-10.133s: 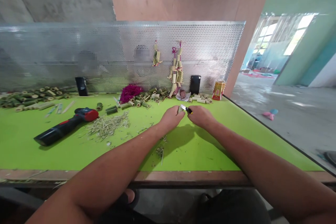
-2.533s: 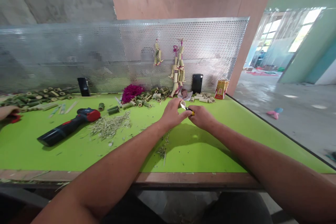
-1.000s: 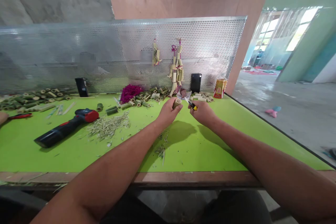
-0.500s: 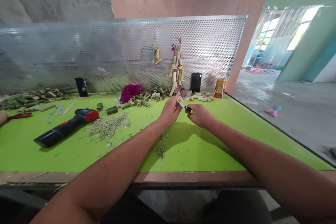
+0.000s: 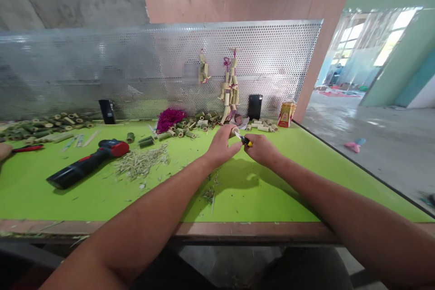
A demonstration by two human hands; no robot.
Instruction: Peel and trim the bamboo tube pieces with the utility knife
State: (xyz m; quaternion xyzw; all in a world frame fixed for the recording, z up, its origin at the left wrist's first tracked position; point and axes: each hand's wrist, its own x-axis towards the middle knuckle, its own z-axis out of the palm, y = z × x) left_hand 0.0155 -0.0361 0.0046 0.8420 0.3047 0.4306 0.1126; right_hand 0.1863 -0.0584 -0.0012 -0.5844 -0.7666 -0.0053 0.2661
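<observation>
My left hand (image 5: 221, 146) is closed around a short, pale bamboo tube (image 5: 234, 132), its open end turned toward my other hand. In my right hand (image 5: 261, 147) is a utility knife (image 5: 246, 141) with a black and yellow handle. Its blade points left and meets the tube's rim; whether it reaches inside I cannot tell. Both hands are above the green tabletop (image 5: 272, 199), just in front of several peeled bamboo pieces (image 5: 263, 126). Most of the tube is covered by my left fingers.
A black and red cordless power tool (image 5: 88, 163) lies left, beside bamboo shavings (image 5: 142, 162). Green bamboo pieces (image 5: 47, 126) and purple string (image 5: 170, 120) line the back. Strung bamboo figures (image 5: 231, 86) hang on the perforated panel (image 5: 163, 54). Another person's hand (image 5: 4, 150) is at the far left.
My left thumb has stretched out toward the knife, and the tube end is turned a little. The knife stays against the rim. The whole view has shifted slightly.
</observation>
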